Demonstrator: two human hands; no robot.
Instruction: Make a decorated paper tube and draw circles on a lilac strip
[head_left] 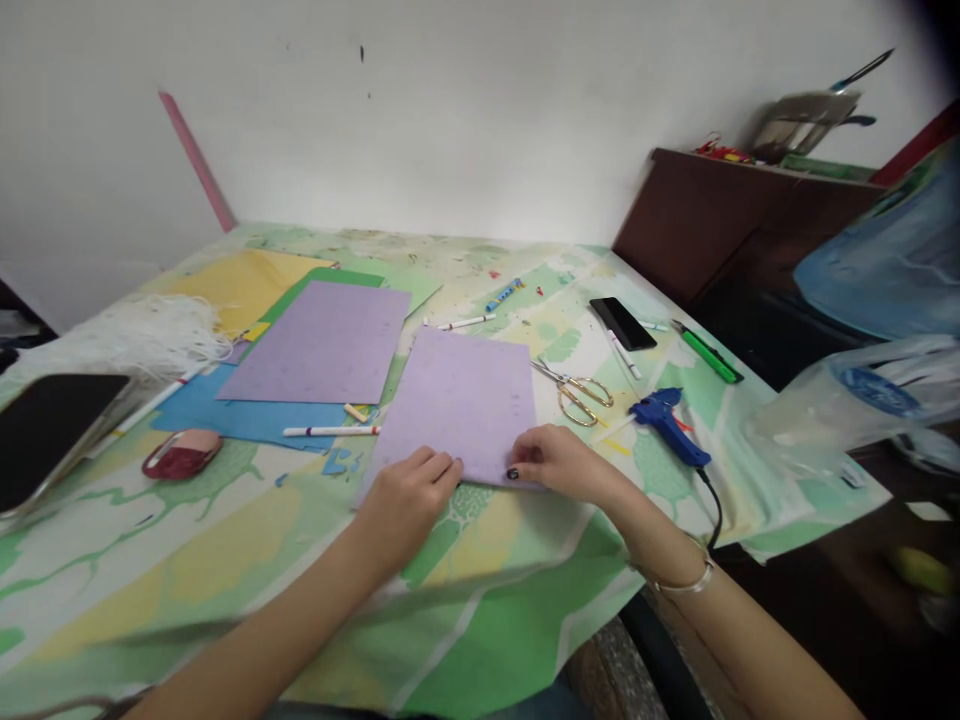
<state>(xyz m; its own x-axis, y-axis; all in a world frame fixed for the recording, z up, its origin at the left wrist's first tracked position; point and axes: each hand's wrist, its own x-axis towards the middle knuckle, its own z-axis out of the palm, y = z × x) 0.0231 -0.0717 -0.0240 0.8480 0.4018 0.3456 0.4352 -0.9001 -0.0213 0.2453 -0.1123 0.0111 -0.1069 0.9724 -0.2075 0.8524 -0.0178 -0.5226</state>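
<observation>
A light purple craft sheet (469, 395) lies on the table in front of me, its lower edge towards my body. My left hand (411, 492) is closed at the near left part of that edge, with the fingertips on the sheet. At the near right corner, my right hand (551, 462) pinches the edge between thumb and curled fingers. A second purple sheet (322, 340) rests behind and to the left, on top of blue (202, 405) and green (352, 274) sheets. Gold-handled scissors (576, 388) lie just right of the near sheet, beyond my right hand.
A blue glue gun (671, 425) with a cord lies on the right, near a green cutter knife (705, 352) and a black phone (622, 323). Several white markers (330, 431) are scattered about. White string (142, 335) and another phone (52, 430) sit on the left.
</observation>
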